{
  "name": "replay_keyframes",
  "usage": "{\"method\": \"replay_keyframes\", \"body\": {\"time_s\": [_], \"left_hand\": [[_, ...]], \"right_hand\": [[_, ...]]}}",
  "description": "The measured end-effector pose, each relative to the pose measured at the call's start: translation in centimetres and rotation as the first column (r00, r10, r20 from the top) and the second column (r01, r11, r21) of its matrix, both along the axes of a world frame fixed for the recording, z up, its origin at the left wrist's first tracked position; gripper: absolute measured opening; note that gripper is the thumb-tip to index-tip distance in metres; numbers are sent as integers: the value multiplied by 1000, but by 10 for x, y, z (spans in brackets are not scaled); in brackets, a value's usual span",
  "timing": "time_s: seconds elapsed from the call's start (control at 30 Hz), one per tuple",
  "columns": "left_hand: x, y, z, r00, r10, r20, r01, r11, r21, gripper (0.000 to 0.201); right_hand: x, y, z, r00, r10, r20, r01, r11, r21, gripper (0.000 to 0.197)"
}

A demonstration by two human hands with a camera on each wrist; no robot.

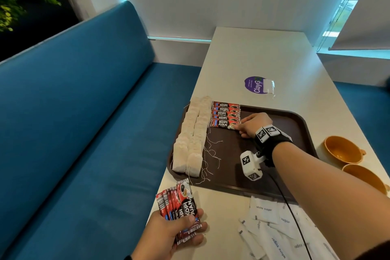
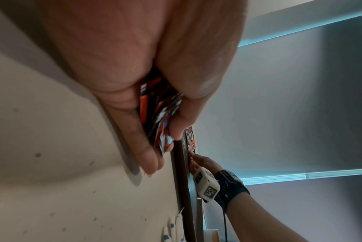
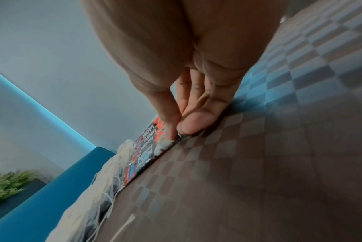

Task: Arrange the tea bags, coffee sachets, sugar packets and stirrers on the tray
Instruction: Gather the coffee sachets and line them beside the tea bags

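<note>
Head view: right hand (image 1: 254, 123) pinches the nearest coffee sachet (image 1: 224, 123) of the row on the tray (image 1: 295, 120), frame centre. Left hand (image 1: 168, 236), lower centre, grips a fanned sachet stack (image 1: 181, 207) above the surface (image 1: 263, 57).

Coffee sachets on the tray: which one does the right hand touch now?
The nearest sachet of the row on the tray, lying on top, nearest the person. The right hand pinches its right end; the sachets behind it lie untouched.
</note>
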State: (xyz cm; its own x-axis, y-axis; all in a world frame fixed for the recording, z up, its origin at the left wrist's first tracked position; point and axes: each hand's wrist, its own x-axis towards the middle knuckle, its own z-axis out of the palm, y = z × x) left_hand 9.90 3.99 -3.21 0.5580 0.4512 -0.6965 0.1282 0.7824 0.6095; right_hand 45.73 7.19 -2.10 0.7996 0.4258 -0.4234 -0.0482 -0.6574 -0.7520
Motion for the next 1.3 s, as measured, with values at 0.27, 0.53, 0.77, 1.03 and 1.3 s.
{"method": "replay_keyframes", "body": {"time_s": [0.27, 0.53, 0.77, 1.03, 1.3], "left_hand": [[-1, 1, -1, 1000, -23, -10, 23, 1000, -2, 21], [-2, -3, 0, 1000, -12, -19, 13, 997, 80, 22], [-5, -11, 9, 1000, 19, 0, -19, 989, 146, 19], [-16, -35, 31, 995, -24, 99, 1, 975, 221, 25], [-25, -61, 47, 983, -112, 142, 63, 947, 314, 13]], "right_hand": [[1, 2, 4, 1000, -14, -18, 14, 1000, -7, 29], [-6, -17, 10, 996, -83, 27, 80, 990, 114, 24], [-67, -73, 56, 991, 46, 124, -80, 955, 285, 5], [-168, -164, 63, 964, 265, 0, -241, 878, 412, 14], [-226, -220, 55, 939, 281, -201, -114, 801, 588, 30]]}}
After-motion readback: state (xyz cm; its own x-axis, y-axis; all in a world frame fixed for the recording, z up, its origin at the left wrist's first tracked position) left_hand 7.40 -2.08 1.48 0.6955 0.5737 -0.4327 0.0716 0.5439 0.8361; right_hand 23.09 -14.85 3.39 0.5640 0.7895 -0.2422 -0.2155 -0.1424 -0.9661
